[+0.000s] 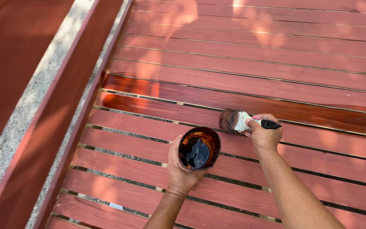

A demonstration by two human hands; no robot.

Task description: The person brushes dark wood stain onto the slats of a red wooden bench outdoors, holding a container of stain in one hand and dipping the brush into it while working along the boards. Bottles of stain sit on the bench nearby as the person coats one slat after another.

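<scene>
Left hand (182, 169) wrapped around a small round cup (200, 148), fingers closed on its wall from below. The cup is dark, rim smeared with reddish-brown drips, glossy dark stain pooled inside.

Right hand (264, 135) closed on a paintbrush (244, 121), just right of the cup: black handle end poking out past the fingers, pale ferrule, bristles soaked dark brown and pointing left. Bristle tip sits just above and right of the cup rim, apart from it.

Both are held over a slatted wooden deck (250, 55): long flat boards, matte red-brown, narrow gaps with gravel showing through. Beyond the cup, two boards (217, 99) are wet and shiny, darker orange-brown than the rest.

Left of the cup, a red-painted beam (60, 114) runs diagonally, with a rough grey gravel strip (24, 110) beside it. Dappled sunlight on the far boards.
</scene>
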